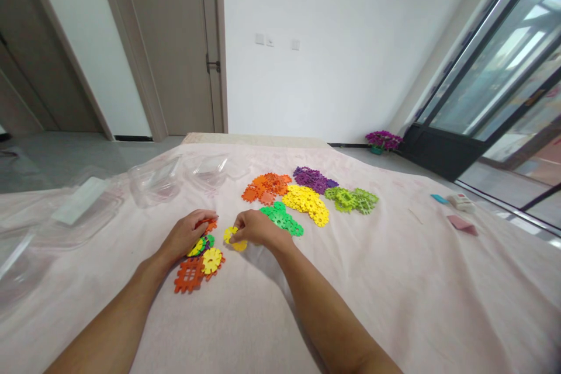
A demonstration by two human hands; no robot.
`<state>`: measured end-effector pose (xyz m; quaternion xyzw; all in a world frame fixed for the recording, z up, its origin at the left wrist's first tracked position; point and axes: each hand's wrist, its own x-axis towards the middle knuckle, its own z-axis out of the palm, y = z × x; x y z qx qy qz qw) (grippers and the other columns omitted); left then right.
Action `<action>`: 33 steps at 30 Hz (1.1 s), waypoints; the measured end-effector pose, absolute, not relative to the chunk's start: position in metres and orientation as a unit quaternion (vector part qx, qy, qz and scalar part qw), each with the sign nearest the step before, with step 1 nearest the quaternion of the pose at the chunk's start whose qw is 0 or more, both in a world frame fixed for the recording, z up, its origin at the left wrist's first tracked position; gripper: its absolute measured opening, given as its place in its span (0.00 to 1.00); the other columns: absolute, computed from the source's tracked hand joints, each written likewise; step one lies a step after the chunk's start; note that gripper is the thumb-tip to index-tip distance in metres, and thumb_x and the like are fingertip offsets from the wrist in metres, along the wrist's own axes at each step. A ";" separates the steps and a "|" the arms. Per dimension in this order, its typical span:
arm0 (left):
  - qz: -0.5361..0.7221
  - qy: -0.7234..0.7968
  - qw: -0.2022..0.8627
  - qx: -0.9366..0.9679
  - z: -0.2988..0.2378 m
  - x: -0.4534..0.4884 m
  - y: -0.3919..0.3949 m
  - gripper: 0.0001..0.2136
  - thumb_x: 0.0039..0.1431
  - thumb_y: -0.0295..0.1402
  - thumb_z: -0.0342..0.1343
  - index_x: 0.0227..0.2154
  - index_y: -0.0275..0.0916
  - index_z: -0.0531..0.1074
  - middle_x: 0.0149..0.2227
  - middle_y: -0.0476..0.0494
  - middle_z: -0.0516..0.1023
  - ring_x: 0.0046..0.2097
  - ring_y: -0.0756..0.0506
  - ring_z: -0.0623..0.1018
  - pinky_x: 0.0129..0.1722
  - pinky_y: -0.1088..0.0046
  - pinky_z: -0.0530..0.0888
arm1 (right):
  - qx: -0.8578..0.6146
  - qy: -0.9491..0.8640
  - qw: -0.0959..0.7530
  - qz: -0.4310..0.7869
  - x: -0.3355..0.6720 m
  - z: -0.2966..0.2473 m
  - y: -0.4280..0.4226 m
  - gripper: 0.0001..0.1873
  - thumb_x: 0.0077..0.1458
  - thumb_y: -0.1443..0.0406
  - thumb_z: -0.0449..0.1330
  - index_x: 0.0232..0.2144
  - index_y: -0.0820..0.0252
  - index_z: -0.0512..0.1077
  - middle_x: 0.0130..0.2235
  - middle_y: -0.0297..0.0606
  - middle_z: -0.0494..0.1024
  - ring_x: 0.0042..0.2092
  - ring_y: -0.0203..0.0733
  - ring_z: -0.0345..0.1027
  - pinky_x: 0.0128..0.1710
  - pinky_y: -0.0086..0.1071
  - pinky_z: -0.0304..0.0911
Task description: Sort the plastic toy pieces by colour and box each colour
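My left hand point(186, 234) rests curled over a joined cluster of plastic pieces point(199, 263), its fingers closed on the orange, yellow and green discs at the cluster's top. My right hand point(256, 228) pinches a yellow notched disc point(234, 238) against the pink cloth, just right of the cluster. Close beyond the right hand lies a green pile point(283, 219). Farther back sit an orange pile point(266, 186), a yellow pile point(307, 201), a purple pile point(312, 179) and a lime pile point(353, 200).
A pink cloth point(394, 280) covers the table. Clear plastic containers point(153, 181) and a lidded tub point(83, 207) stand at the back left. Small items, a teal piece point(438, 198), a white object point(461, 203) and a pink wedge point(462, 225), lie at the right. Glass doors are at the right.
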<state>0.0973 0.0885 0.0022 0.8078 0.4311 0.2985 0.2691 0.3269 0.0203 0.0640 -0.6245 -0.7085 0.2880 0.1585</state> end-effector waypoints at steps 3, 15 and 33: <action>0.296 0.435 0.268 0.807 0.004 0.098 0.088 0.18 0.57 0.41 0.50 0.43 0.41 0.79 0.51 0.42 0.80 0.54 0.40 0.77 0.59 0.61 0.70 | -0.639 -0.684 0.202 0.289 0.341 0.070 0.022 0.10 0.44 0.65 0.72 0.27 0.58 0.75 0.28 0.29 0.76 0.28 0.32 0.66 0.26 0.25 0.53; 0.310 0.427 0.271 0.805 -0.001 0.097 0.090 0.16 0.57 0.38 0.50 0.43 0.42 0.79 0.51 0.44 0.80 0.54 0.41 0.77 0.59 0.63 0.70 | -0.757 -0.560 0.319 0.102 0.447 0.090 0.025 0.06 0.49 0.64 0.65 0.30 0.61 0.75 0.27 0.30 0.73 0.29 0.35 0.65 0.29 0.27 0.53; 0.356 0.545 0.284 0.704 0.005 0.093 0.087 0.18 0.55 0.35 0.49 0.45 0.40 0.78 0.49 0.43 0.81 0.51 0.41 0.78 0.54 0.65 0.72 | -0.561 -0.785 0.131 0.230 0.310 0.076 0.008 0.17 0.50 0.53 0.69 0.39 0.54 0.80 0.39 0.35 0.81 0.37 0.39 0.72 0.31 0.28 0.57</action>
